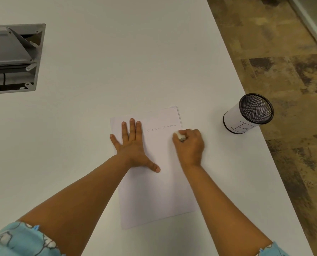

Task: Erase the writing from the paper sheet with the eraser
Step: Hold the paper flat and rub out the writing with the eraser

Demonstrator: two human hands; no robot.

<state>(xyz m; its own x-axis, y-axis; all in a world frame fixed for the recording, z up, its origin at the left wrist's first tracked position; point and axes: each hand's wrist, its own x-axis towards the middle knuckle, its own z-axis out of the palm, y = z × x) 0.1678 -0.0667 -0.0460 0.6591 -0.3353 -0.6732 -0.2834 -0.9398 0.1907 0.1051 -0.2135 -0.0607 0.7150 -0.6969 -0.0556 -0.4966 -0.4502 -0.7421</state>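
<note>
A white paper sheet (154, 191) lies on the white table (98, 71) in front of me. A faint pencil line of writing (161, 128) runs across its upper right part. My left hand (133, 145) lies flat on the sheet's upper left, fingers spread, pressing it down. My right hand (190, 145) is closed around a small white eraser (180, 136), whose tip pokes out at the thumb side. The eraser sits on the paper just below the right end of the writing.
A black mesh pen cup (248, 113) wrapped in white paper stands at the right, close to the table edge (265, 137). A grey open cable box (11, 58) is set into the table at the far left. Patterned carpet floor lies beyond the right edge.
</note>
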